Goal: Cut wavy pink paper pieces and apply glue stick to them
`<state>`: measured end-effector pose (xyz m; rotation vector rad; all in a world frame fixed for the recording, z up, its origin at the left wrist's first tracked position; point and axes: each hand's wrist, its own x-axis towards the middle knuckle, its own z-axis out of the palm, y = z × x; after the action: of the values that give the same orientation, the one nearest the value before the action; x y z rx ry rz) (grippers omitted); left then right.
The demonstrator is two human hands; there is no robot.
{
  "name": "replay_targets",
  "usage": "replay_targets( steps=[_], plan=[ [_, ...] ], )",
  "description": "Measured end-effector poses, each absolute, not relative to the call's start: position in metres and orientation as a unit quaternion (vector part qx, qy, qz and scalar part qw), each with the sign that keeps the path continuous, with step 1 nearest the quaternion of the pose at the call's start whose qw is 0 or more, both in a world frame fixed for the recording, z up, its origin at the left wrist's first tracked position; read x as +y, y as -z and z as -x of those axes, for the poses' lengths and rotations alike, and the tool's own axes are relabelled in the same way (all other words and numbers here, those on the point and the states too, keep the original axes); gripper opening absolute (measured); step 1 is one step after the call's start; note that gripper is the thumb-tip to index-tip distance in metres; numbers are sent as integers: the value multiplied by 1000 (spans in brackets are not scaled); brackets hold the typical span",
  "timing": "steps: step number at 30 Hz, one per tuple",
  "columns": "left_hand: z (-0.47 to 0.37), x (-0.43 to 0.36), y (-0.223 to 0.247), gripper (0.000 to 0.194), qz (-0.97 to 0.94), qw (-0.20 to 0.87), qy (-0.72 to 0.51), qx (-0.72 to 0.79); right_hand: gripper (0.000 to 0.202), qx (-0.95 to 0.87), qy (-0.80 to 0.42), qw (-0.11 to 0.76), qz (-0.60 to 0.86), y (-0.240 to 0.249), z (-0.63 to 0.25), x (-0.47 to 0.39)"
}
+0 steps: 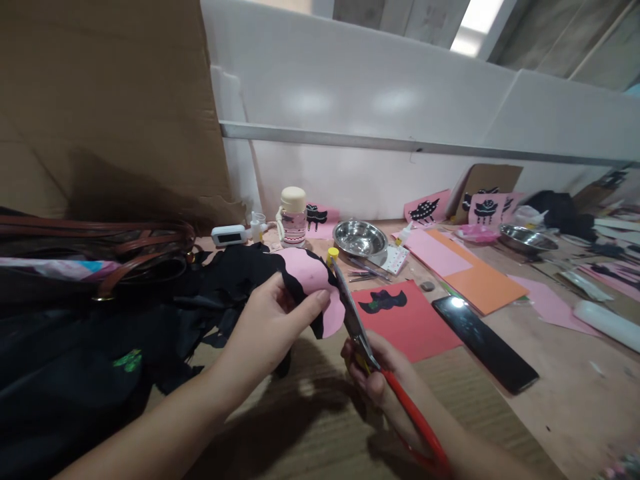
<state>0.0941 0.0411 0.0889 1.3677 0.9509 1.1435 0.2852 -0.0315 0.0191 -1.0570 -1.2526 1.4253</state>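
Observation:
My left hand (273,323) is closed on a wavy-edged pink paper cutout (310,270), thumb on top. Black fabric lies against the paper and shows along its edges. In my right hand (383,380) is a pair of scissors (353,317) with red handles, gripped near the pivot. Its blades point up and away, close beside the cutout's right edge; I cannot tell whether they touch it. Something yellow shows between the right fingers, too covered to name. Crumpled black fabric (220,277) spreads to the left of my left hand.
Ahead stand a cream-lidded bottle (293,217) and a steel bowl (360,239). To the right lie red paper (410,323) with a dark cutout, a phone (485,343) and orange paper (480,280). A brown-handled bag (150,243) sits at left, by upright cardboard (110,107).

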Motion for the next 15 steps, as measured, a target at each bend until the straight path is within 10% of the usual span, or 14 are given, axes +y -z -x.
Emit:
replay_targets(
  steps=[15],
  plan=[
    [-91, 40, -88, 27, -581, 514, -474, 418, 73, -540, -577, 452, 413, -12, -288, -34]
  ],
)
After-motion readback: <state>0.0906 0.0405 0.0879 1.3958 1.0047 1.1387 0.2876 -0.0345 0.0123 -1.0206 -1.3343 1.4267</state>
